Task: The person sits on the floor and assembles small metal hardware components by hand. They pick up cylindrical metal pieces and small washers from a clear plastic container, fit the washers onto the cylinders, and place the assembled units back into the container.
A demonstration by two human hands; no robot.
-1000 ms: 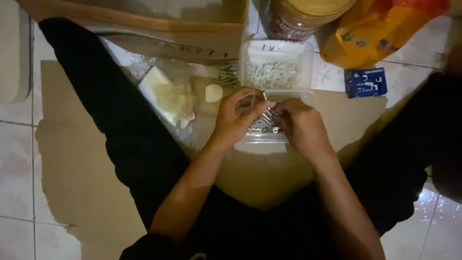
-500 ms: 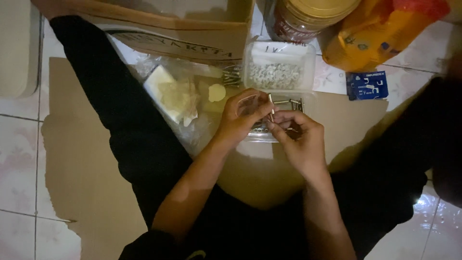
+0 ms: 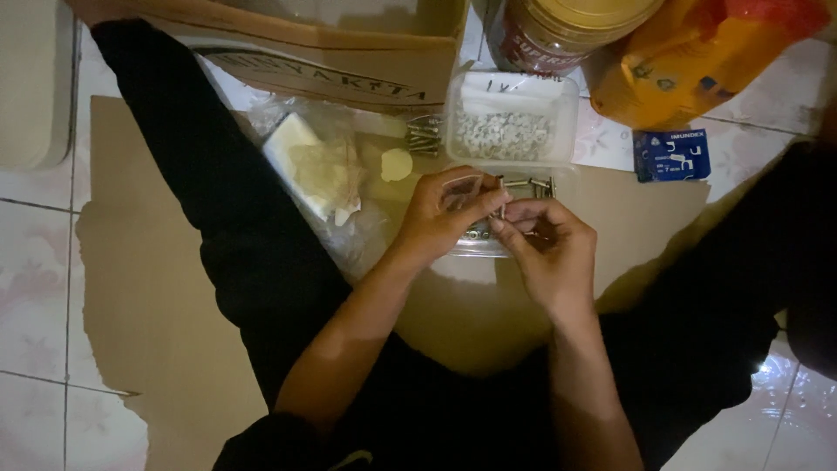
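Two hands: left hand (image 3: 445,218), right hand (image 3: 545,249), pinching small screw (image 3: 502,202)

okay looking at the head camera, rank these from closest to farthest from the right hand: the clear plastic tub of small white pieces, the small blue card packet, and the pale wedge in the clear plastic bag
From the right hand:
1. Clear plastic tub of small white pieces, just above it.
2. Small blue card packet, up and to the right.
3. Pale wedge in the clear plastic bag, far left, beyond the left hand.

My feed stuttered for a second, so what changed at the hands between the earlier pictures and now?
Little. The left hand and right hand stay together over the clear tray, pinching a small metal pin; the right hand has dropped slightly lower. The tub of white pieces, blue packet and cardboard box have not moved.
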